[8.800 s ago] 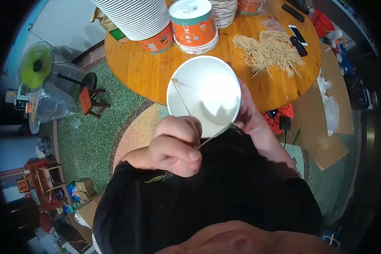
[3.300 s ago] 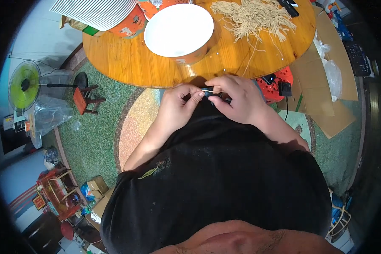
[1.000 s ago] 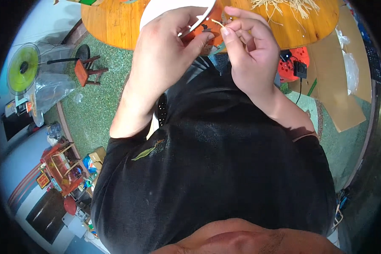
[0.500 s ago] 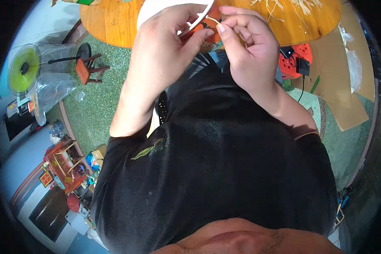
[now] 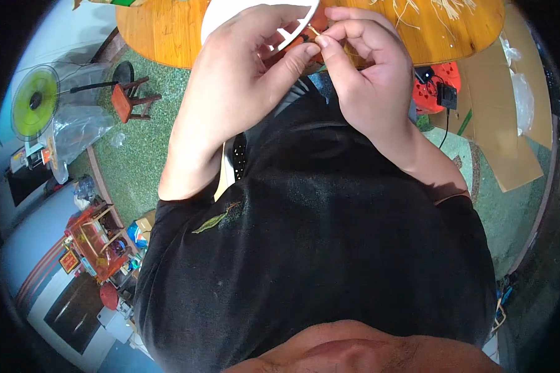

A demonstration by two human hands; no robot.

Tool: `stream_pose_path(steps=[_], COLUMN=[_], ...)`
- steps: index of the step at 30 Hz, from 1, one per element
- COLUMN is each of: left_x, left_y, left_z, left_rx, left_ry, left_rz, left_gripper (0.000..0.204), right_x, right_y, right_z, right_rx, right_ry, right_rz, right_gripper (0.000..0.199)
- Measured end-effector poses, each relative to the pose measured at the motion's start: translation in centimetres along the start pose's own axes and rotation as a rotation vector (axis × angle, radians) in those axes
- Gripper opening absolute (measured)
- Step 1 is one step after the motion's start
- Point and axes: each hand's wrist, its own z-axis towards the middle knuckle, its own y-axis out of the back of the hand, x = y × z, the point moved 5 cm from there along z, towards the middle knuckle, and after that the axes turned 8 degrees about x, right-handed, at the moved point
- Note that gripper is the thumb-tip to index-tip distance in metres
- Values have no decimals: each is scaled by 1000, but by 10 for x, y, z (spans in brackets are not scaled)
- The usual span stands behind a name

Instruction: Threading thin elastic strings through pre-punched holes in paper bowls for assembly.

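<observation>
At the table's near edge, my left hand (image 5: pixel 230 78) curls round a white round plastic piece (image 5: pixel 221 13) with a slotted rim. Much of that piece is hidden behind the hand. My right hand (image 5: pixel 376 78) faces it, thumb and forefinger pinching a short pale cord (image 5: pixel 313 30) beside the rim. The left thumb tip lies close to the right thumb, below the cord. Between the hands shows part of an orange-red surface with dark marks (image 5: pixel 303 40); its kind I cannot make out.
Pale loose strands (image 5: pixel 445 7) lie on the wooden table (image 5: pixel 162 37). To the right are a red stool (image 5: pixel 426 99) with a black adapter (image 5: pixel 446 96) and flattened cardboard (image 5: pixel 498 124). A green fan (image 5: pixel 36 102) and a small wooden stool (image 5: pixel 123 102) stand left.
The right fingertips and the cord have moved slightly left, closer to the white rim. My left thumb has shifted a little to the right, nearer the right thumb.
</observation>
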Motion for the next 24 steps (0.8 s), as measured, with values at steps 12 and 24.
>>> stream_pose_path(steps=[12, 24], left_x=[1, 28], left_y=[-4, -2], left_z=[17, -6], left_rx=[257, 29], left_ry=[1087, 1192], left_rz=[144, -233], left_gripper=[17, 12], right_x=[-6, -24], right_y=[-1, -1], right_z=[-4, -9], right_rx=[-48, 6], right_ry=[84, 92], right_rz=[-210, -77], right_gripper=[6, 7])
